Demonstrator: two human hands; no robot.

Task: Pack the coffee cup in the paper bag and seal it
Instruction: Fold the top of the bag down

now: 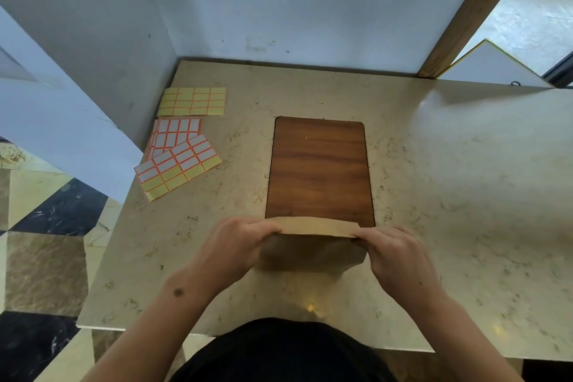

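Our dark shirt (279,353) fills the bottom edge, and our 2 bare arms reach out over it. We cannot see the coffee cup; the brown paper bag (310,250) hides whatever is inside. Our left hand (238,245) pinches the left end of the bag's folded top, and our right hand (400,257) pinches the right end, fingers curled. We hold the bag on the pale stone table (465,195), at the near edge of a wooden board (319,170). 3 sticker sheets (179,161) lie far left.
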